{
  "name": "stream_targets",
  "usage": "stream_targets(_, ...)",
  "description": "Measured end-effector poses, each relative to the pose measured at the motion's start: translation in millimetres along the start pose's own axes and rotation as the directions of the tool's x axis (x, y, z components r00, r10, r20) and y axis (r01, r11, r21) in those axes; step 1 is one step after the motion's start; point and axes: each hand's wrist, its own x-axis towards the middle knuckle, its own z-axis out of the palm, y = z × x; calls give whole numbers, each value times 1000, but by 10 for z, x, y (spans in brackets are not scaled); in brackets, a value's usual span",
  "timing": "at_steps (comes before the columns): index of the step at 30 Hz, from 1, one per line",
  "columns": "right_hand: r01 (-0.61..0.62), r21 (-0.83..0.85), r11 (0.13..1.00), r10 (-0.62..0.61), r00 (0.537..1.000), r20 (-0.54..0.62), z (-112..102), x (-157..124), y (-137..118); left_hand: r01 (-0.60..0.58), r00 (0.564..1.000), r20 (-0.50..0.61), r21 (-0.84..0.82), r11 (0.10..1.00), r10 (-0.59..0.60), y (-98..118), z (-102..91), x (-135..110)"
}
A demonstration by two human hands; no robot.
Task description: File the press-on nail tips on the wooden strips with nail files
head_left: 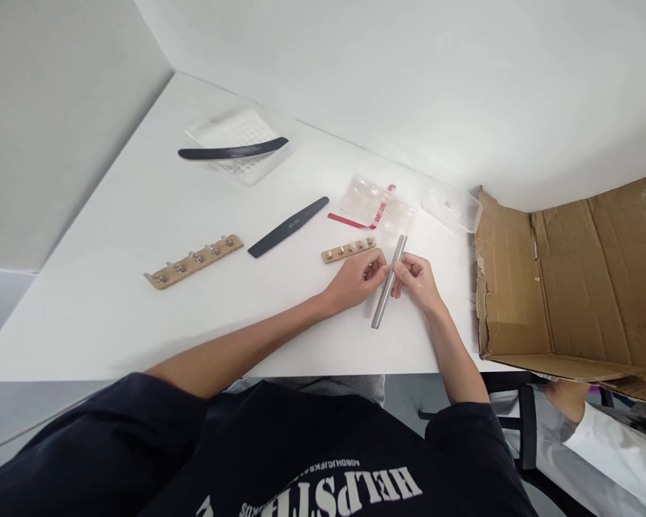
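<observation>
Silver metal bar [382, 305] stands tilted above the white table [113, 287], held up between the person's two hands, its upper end pointing away from the person and just past the fingers. The left hand [352, 280] reaches in from the left of the view, its fingertips closed in a pinch at the bar's upper half. The right hand [415, 280] grasps the same stretch from the other side, its curled fingers against the metal. Neither hand is released, though the fingers overlap so closely here that the exact grip is hard to make out.

Just above the left hand lies a short wooden strip [349, 251] with a row of metal hooks, nearly touching the knuckles. A longer matching strip [194, 262] lies well to the left. Between the two strips rests a black nail file [288, 227], and a second, curved black file [231, 149] lies across a clear plastic tray [237, 136] further back. Near the bar's top end are a clear plastic bag [369, 201] with a red strip [349, 221] and a clear plastic lid [452, 210].

An open cardboard box [509, 287] stands at the table's right edge. Below it, beside a black chair back [527, 431], another person's hand [568, 398] shows with a white sleeve [614, 452]. The person's dark printed shirt [301, 445] fills the bottom of the view.
</observation>
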Motion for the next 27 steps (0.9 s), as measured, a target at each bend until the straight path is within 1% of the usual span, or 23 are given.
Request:
stream_targets(3,-66,-4,998,66,991,118,11,-5,-9,10,999,-31,-16,1000,-11,-3,-10,8)
stream_targets(4,-79,0,997,78,988,135,20,-5,-11,14,999,-41,-28,1000,-16,-5,-15,14)
stream_targets(5,-79,10,997,77,989,127,31,-4,-12,18,999,-42,-38,999,-20,-6,-20,18)
stream_targets(8,-29,41,999,28,999,20,51,5,-9,20,1000,-20,-42,999,-21,-8,-27,26)
stream_targets(9,-20,45,999,19,1000,5,51,7,-7,20,1000,-14,-35,999,-20,-8,-26,25)
stream_targets(10,-24,45,999,23,1000,17,48,8,-4,19,1000,-13,-30,999,-19,-6,-24,23)
stream_targets(13,-74,32,997,69,989,134,36,4,9,28,999,-36,-39,999,-29,9,-18,18)
stream_targets(14,-83,30,996,77,985,155,34,3,15,32,999,-42,-49,998,-34,16,-18,18)
stream_targets(16,-63,42,997,57,990,129,33,3,27,41,998,-40,-64,997,-43,30,-19,18)
stream_targets(19,-9,71,997,6,999,35,29,8,34,40,999,-19,-59,997,-41,40,-21,16)
stream_targets(20,-9,73,997,7,999,34,27,8,31,37,999,-16,-52,998,-38,39,-21,15)
stream_targets(21,-26,71,997,22,998,60,26,7,28,32,999,-19,-47,998,-33,37,-20,13)
stream_targets(24,-97,58,994,85,980,179,33,0,13,24,998,-52,-47,999,-26,28,-21,14)
stream_targets(25,-103,60,993,90,978,186,38,-2,8,21,998,-62,-50,999,-24,26,-21,16)
stream_targets(27,-78,78,994,67,990,128,47,-1,1,11,998,-61,-51,999,-14,23,-21,19)
